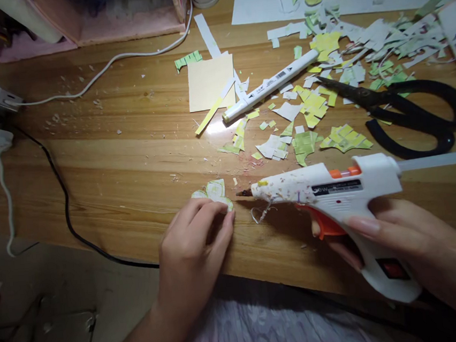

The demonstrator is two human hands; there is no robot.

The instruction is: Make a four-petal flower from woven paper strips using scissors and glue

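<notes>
Wooden surface [102,167], paper scraps [312,106] mostly over its right half. Your right hand [408,239] had its fingers clamped around the grip of the white glue gun [335,193], a fingertip at the orange trigger [327,223]; couldn't tell if it was squeezed. Black scissors [375,106] and a white marker [272,86] lay beyond the gun, a cream paper square [207,84] left of the marker. Your left hand [194,236] had thumb and index together, apparently pinching the near edge of the petaled paper cutout [215,190], which sat near the surface's front edge, left of the gun's nozzle [245,193]. The nozzle pointed at it, just beside it, not visibly touching. Good handling, I judged, called for a steady cutout, your left fingertips clear of the likely hot nozzle, light trigger pressure, and the stringy strand [262,212] underneath kept off the paper.
</notes>
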